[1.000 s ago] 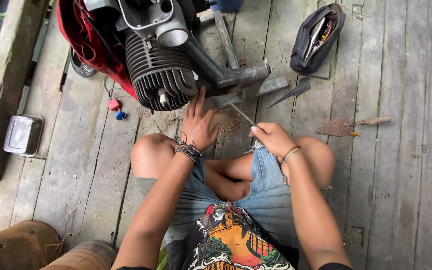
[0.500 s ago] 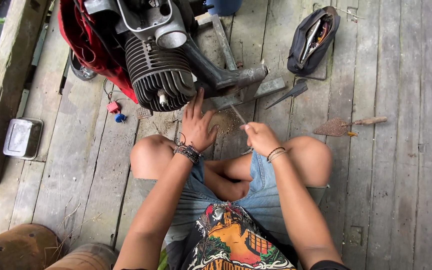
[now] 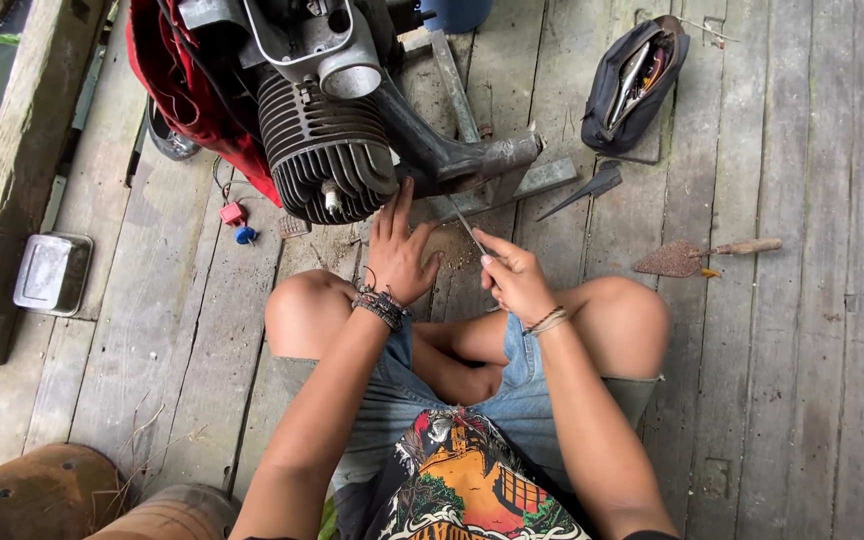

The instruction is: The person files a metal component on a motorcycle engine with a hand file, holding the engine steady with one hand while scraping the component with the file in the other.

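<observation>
Weathered grey planks (image 3: 782, 380) make up the floor, an outdoor deck with a heavy timber edge (image 3: 22, 130) at the left and greenish water beyond it. A finned engine (image 3: 324, 150) with a red cover stands at the top, resting on a metal bracket (image 3: 497, 175). Nearby lie a dark open tool pouch (image 3: 634, 85), a rusty trowel (image 3: 702, 257), a dark pointed wedge (image 3: 584, 190) and a small metal tin (image 3: 52, 272). The person sits cross-legged. The left hand (image 3: 400, 255) is spread, fingers apart, and hovers just below the engine's fins; whether it touches them is hard to tell. The right hand (image 3: 517, 280) is closed, fingers clamped on a thin metal rod (image 3: 464, 222) that slants up toward the bracket, just above a patch of sawdust-like grit on the boards
</observation>
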